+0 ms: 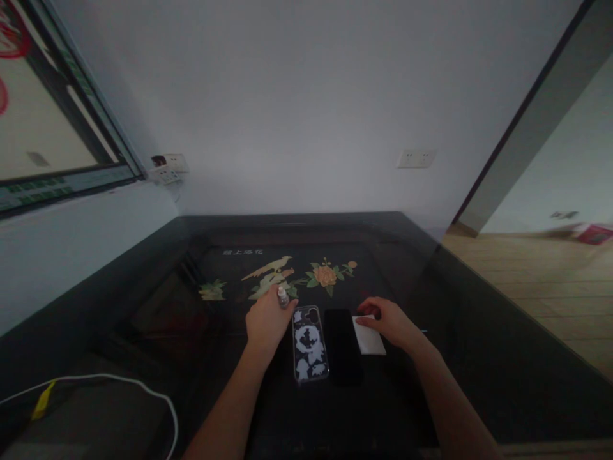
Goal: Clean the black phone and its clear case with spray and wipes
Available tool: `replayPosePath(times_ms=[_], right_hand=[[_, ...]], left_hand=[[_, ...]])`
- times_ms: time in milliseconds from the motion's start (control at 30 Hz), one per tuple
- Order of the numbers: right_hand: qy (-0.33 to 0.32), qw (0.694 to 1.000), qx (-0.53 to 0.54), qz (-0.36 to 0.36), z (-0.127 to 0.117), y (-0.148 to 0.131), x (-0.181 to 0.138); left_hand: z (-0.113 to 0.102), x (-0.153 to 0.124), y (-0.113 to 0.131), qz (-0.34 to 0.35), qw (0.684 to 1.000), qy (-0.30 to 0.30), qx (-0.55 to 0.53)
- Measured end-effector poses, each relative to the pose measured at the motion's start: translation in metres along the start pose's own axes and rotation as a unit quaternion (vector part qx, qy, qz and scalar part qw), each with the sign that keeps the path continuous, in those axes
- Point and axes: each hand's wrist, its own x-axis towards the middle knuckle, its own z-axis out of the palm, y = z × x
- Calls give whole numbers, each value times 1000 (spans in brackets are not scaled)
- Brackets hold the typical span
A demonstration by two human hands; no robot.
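Note:
My left hand (pixel 266 321) is closed around a small bottle with a pale cap (pixel 283 297), held upright just left of a clear phone case printed with white panda shapes (pixel 309 344). A black phone (pixel 342 345) lies face up right beside the case. My right hand (pixel 389 321) rests with its fingers curled on the top of a white cloth or paper sheet (pixel 370 337), which lies flat just right of the phone. All of it sits on a dark glossy table (pixel 201 396) with a bird-and-flower inlay (pixel 287 276).
A white cable with a yellow tag (pixel 96 383) loops over the table's near left corner. A wall with sockets (pixel 416 158) stands right behind the table. A window (pixel 48 128) is at the left, and wooden floor (pixel 541 287) opens to the right.

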Motion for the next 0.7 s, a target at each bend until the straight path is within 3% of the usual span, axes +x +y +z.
replayPosePath(times_ms=[100,200,267,300,367,467,533,700], right_hand=[[-4,1000,11,13,0,-2,0],[-4,999,32,18,1,-3,0],[7,999,40,20,1,-4,0],[14,999,40,19,1,-5,0],[31,999,36,15,1,-7,0],[57,998,40,1,-1,-9,2],[85,995,59,1,0,-8,3],[144,980,137,31,3,1,8]], left_hand=[[-4,-3,4,23,999,36,-18],[-19,-10,13,64,985,156,-29],[-30,-15,18,67,980,184,-46],[-34,-17,20,76,983,155,-55],[-38,-20,21,122,990,37,-51],[-32,-22,18,200,972,-120,-25],[-27,-22,13,210,962,-173,-15],[-21,-20,-1,132,962,-241,0]])
